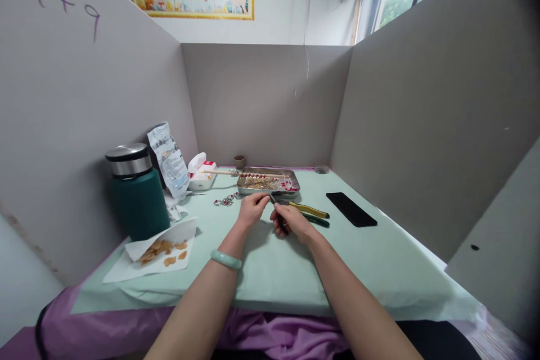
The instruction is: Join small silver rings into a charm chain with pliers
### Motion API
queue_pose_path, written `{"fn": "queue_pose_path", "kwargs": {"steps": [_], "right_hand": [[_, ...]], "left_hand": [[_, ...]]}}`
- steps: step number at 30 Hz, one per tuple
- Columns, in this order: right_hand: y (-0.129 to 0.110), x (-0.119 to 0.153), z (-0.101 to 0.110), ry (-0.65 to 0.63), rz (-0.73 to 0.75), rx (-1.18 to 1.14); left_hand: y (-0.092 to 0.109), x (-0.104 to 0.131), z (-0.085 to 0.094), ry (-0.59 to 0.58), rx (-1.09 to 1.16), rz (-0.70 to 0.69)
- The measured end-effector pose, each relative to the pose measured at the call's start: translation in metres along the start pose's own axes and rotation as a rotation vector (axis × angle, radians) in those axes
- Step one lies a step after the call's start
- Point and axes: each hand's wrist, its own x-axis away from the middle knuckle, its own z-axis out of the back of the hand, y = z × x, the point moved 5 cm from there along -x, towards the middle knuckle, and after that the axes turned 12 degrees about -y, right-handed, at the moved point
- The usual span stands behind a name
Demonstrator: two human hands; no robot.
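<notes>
My left hand [252, 208], with a pale green bangle [226, 259] on its wrist, is closed in a pinch; what lies between the fingertips is too small to make out. My right hand [291, 219] is wrapped around small dark-handled pliers [273, 199], whose tip points at the left fingertips. Just behind the hands stands a metal tray [298, 187] of small gold and red beads, with a beaded stick [223, 172] across it. Yellow-handled pliers [312, 210] and a green-handled tool [317, 220] lie beside my right hand. A beaded chain [228, 199] rests left of the tray.
On the left are a green flask [139, 202], a foil pouch [169, 160], a tissue pack [202, 179] and paper [122, 270] with brown flakes. A small cup [239, 161] stands at the back, a black phone [351, 209] on the right. Grey partitions [265, 101] enclose the table.
</notes>
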Motion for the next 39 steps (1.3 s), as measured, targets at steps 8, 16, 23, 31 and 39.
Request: {"fn": "queue_pose_path", "kwargs": {"steps": [8,16,23,31,39], "right_hand": [[-0.002,0.002,-0.001,-0.089,0.014,-0.144],[-0.006,0.008,-0.009,-0.23,-0.052,-0.301],[-0.005,0.009,-0.009,-0.235,-0.06,-0.292],[0.006,-0.003,-0.001,-0.054,-0.005,-0.13],[-0.001,0.003,-0.014,-0.172,-0.085,-0.412]], "left_hand": [[0.002,0.0,0.0,-0.013,0.066,0.007],[0.001,0.001,-0.002,-0.075,0.173,0.015],[-0.001,0.0,-0.002,-0.101,0.144,-0.015],[0.001,0.0,0.0,0.013,-0.148,-0.096],[0.012,0.004,0.002,0.089,-0.239,-0.174]]}}
